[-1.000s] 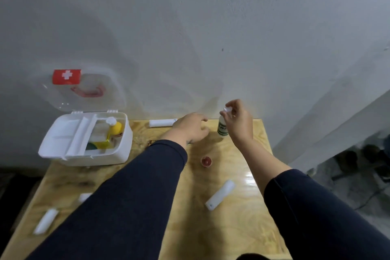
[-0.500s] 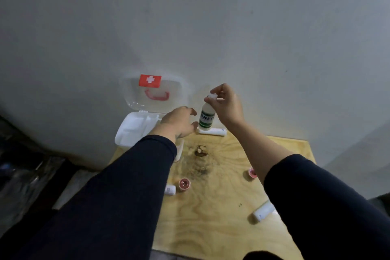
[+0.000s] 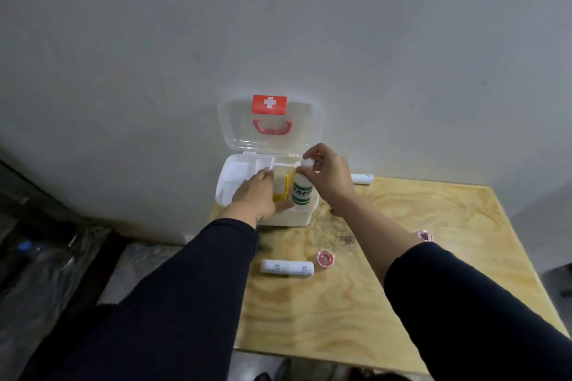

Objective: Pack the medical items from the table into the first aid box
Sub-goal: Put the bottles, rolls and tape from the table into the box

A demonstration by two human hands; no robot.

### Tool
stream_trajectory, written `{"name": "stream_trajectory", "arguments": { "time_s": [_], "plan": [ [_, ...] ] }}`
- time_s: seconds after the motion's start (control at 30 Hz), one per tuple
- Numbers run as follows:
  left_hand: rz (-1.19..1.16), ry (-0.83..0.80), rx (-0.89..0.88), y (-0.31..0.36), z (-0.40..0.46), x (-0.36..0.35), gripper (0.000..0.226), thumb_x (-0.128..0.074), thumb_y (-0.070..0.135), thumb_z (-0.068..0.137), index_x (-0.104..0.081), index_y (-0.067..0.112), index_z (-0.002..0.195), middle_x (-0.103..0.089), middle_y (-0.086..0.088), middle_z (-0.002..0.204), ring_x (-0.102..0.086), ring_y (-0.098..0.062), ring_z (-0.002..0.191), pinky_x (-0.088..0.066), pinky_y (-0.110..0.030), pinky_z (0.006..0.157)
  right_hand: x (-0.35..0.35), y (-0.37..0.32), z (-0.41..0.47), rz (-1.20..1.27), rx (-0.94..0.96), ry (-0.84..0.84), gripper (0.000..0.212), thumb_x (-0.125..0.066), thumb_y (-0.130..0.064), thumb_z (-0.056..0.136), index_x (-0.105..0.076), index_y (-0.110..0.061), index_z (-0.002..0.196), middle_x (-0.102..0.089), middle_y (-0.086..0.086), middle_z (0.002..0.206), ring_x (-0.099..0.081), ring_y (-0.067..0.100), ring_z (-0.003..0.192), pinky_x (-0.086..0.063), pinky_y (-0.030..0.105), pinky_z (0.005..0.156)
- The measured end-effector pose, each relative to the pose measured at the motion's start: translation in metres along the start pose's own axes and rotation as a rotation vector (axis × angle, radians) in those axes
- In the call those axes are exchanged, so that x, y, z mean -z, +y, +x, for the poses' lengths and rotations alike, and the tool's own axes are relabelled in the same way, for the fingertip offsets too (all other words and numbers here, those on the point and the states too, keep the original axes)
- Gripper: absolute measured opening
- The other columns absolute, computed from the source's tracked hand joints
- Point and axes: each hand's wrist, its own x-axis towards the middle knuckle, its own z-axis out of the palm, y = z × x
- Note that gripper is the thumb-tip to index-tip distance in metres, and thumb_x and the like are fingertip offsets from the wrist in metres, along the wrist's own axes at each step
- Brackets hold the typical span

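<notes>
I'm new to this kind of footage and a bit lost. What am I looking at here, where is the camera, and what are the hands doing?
There is no machine here: a person wears a wide-angle camera on the head, looking forward and down, so you see their own two arms in dark sleeves. The right hand holds a white bottle with a green label by its cap, upright over the open first aid box, whose clear lid with a red cross leans back toward the wall. The left hand rests on the box with its fingers straight. Something yellow is already inside. On the wooden table there are a white roll, another white roll by the wall, and two small pink rolls.
</notes>
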Motion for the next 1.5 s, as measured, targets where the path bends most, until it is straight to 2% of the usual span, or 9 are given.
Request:
{"name": "stream_trajectory", "arguments": {
  "time_s": [0.1, 0.27, 0.47, 0.63, 0.73, 0.87, 1.0, 1.2, 1.5],
  "plan": [
    [0.013, 0.002, -0.026, -0.007, 0.002, -0.005, 0.096, -0.055, 0.064, 0.084, -0.012, 0.014, 0.155, -0.013, 0.001, 0.163, -0.023, -0.025, 0.147, -0.029, -0.041, 0.116, -0.014, 0.01, -0.01, -0.071, 0.002, -0.01, 0.022, -0.073, -0.01, 0.077, -0.062, -0.01, 0.095, -0.065, 0.0, 0.089, -0.063, 0.019, 0.089, -0.055, 0.036, 0.082],
    [0.063, 0.002, -0.074, -0.008, -0.001, -0.006, 0.093, -0.048, 0.062, 0.089, -0.008, 0.012, 0.155, -0.006, 0.001, 0.164, -0.015, -0.021, 0.149, -0.021, -0.037, 0.119, -0.025, 0.016, -0.019, -0.201, 0.008, -0.004, 0.02, -0.066, -0.008, 0.081, -0.062, -0.01, 0.1, -0.07, 0.005, 0.099, -0.057, 0.016, 0.082, -0.042, 0.024, 0.07],
    [0.106, -0.01, -0.085, -0.008, 0.001, -0.004, 0.091, -0.047, 0.061, 0.09, -0.009, 0.01, 0.155, -0.007, -0.002, 0.164, -0.013, -0.021, 0.15, -0.018, -0.038, 0.121, -0.022, 0.011, -0.018, -0.177, 0.014, -0.003, 0.025, -0.07, -0.006, 0.078, -0.064, -0.008, 0.102, -0.07, 0.009, 0.108, -0.063, 0.021, 0.105, -0.052, 0.031, 0.09],
    [0.062, 0.082, -0.113, 0.002, 0.004, 0.004, 0.071, -0.039, 0.048, 0.098, -0.017, 0.01, 0.154, -0.015, -0.003, 0.163, -0.02, -0.023, 0.148, -0.021, -0.04, 0.12, 0.0, 0.018, -0.024, -0.211, -0.02, 0.055, 0.022, -0.068, -0.014, 0.083, -0.063, -0.01, 0.104, -0.069, 0.006, 0.11, -0.061, 0.02, 0.107, -0.047, 0.025, 0.085],
    [0.051, 0.139, -0.185, 0.024, 0.006, 0.013, 0.061, -0.036, 0.043, 0.101, -0.025, 0.012, 0.152, -0.024, -0.002, 0.16, -0.026, -0.022, 0.146, -0.026, -0.039, 0.117, 0.026, 0.032, -0.032, -0.239, -0.104, 0.094, 0.021, -0.066, -0.013, 0.085, -0.062, -0.01, 0.105, -0.067, 0.007, 0.114, -0.062, 0.023, 0.105, -0.048, 0.019, 0.066],
    [0.083, 0.11, -0.34, 0.068, 0.006, 0.015, 0.049, -0.039, 0.035, 0.1, -0.039, 0.016, 0.146, -0.036, 0.001, 0.154, -0.037, -0.021, 0.139, -0.033, -0.036, 0.111, 0.069, 0.053, -0.046, -0.323, -0.214, 0.144, 0.024, -0.068, -0.017, 0.084, -0.063, -0.012, 0.107, -0.067, 0.008, 0.116, -0.06, 0.023, 0.11, -0.043, 0.025, 0.082],
    [0.129, -0.012, -0.434, 0.115, -0.001, 0.004, 0.04, -0.046, 0.032, 0.095, -0.054, 0.023, 0.133, -0.054, 0.0, 0.137, -0.054, -0.024, 0.12, -0.046, -0.035, 0.094, 0.112, 0.07, -0.067, -0.389, -0.368, 0.171, 0.029, -0.065, -0.025, 0.086, -0.061, -0.016, 0.114, -0.064, 0.007, 0.12, -0.061, 0.024, 0.106, -0.043, 0.027, 0.077],
    [0.112, -0.214, -0.49, 0.151, -0.004, -0.038, 0.041, -0.049, 0.035, 0.093, -0.055, 0.023, 0.132, -0.056, 0.004, 0.138, -0.055, -0.019, 0.121, -0.047, -0.032, 0.096, 0.148, 0.113, -0.109, -0.459, -0.592, 0.186, 0.037, -0.066, -0.035, 0.082, -0.058, -0.021, 0.115, -0.057, 0.01, 0.12, -0.06, 0.027, 0.105, -0.045, 0.032, 0.079],
    [0.091, -0.287, -0.427, 0.154, 0.002, -0.085, 0.041, -0.052, 0.038, 0.091, -0.058, 0.023, 0.13, -0.057, 0.003, 0.137, -0.054, -0.021, 0.124, -0.046, -0.035, 0.1, 0.135, 0.171, -0.146, -0.412, -0.86, 0.244, 0.032, -0.054, -0.028, 0.089, -0.057, -0.023, 0.12, -0.04, 0.012, 0.128, -0.054, 0.035, 0.112, -0.043, 0.032, 0.082]
  ]
}}
